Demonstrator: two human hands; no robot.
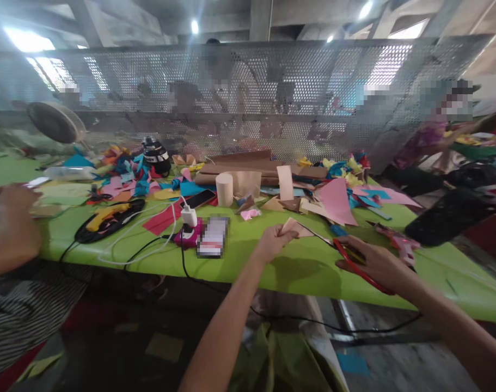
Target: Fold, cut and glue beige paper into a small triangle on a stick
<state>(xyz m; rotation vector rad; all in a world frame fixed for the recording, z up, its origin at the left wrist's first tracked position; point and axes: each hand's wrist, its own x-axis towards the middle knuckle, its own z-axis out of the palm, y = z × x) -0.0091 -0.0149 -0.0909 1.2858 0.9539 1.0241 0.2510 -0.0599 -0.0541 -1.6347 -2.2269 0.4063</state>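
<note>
Between the fingers of my left hand is a small piece of tan paper, held just above the green tabletop. My right hand grips a pair of scissors with red handles. The scissor blades reach left to the paper and lie along it; whether they are cutting cannot be made out. Behind my hands stand a pale paper roll and an upright cream strip. A large pink sheet lies behind the scissors.
A phone lies beside a pink power strip with a white charger and cables. Right of my right hand is a pink glue gun, near a black object. A co-worker's hand is at the left. Paper scraps line the back.
</note>
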